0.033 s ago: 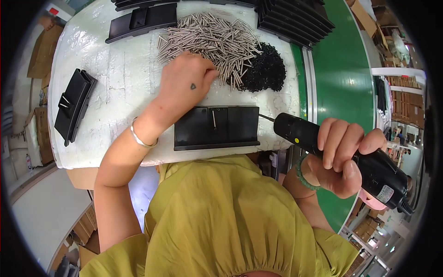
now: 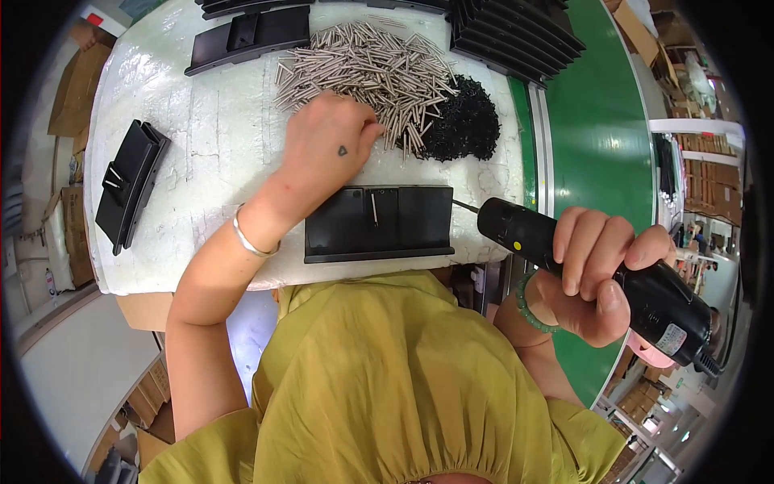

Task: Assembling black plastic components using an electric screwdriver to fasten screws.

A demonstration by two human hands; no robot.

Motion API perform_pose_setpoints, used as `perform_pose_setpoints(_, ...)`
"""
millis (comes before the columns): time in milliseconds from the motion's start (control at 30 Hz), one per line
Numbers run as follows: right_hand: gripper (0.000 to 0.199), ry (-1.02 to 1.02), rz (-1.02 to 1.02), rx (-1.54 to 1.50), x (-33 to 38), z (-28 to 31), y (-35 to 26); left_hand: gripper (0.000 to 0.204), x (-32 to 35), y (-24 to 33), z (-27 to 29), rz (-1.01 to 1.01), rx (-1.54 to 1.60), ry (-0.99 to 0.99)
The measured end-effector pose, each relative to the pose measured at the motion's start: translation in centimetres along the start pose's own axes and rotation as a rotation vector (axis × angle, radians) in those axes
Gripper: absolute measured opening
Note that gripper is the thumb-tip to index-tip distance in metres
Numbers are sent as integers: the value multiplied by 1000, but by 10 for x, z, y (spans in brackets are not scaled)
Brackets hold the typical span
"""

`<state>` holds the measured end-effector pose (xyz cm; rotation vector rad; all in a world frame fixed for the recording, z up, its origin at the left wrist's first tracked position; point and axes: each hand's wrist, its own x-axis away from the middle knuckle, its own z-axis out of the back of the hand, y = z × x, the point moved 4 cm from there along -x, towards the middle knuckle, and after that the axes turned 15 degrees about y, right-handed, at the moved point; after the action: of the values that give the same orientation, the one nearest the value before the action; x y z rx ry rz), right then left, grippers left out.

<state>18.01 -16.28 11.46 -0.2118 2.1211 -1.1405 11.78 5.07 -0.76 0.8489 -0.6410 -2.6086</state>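
My left hand (image 2: 330,133) is at the near edge of a pile of thin silvery metal pins (image 2: 367,60). Its fingers are curled, and their tips are hidden under the hand, so whatever they may pinch does not show. My right hand (image 2: 597,270) is wrapped round a black electric screwdriver (image 2: 516,226), its thin bit pointing left toward a black rectangular panel (image 2: 343,226). The bit's tip is close to the panel's upper right corner. That panel lies flat in front of me, with one metal pin (image 2: 374,208) upright-looking in its middle channel.
Small black screws or similar bits form a heap (image 2: 463,121) right of the pins. Another black part with two pins (image 2: 131,185) lies at the left. More black panels (image 2: 250,39) lie at the back, with a stack (image 2: 512,40) at back right. A green surface (image 2: 597,161) runs along the right.
My left hand has shifted very slightly to the right. The screwdriver and the black panel stay practically where they were.
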Motion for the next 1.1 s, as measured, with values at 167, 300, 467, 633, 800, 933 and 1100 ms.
perform_pose_setpoints(167,25,23,-2,-9,4,2,4,12,2,0,-7,63,22,4)
perform_pose_setpoints(300,25,18,-5,-20,3,2,6,11,4,-3,9,70,143,50)
perform_pose_setpoints(467,24,-50,-47,-13,-1,-1,7,10,23,14,35,193,323,18)
perform_pose_setpoints(633,25,-35,-108,-24,2,-17,21,20,48,33,46,-102,160,83)
perform_pose_setpoints(800,29,-34,-136,39,3,-22,30,23,61,43,38,-146,119,94)
perform_pose_setpoints(933,30,-115,-103,18,6,-24,41,19,68,41,33,-144,111,107)
perform_pose_setpoints(1100,30,-118,-95,23,5,-24,43,18,65,42,32,-102,148,107)
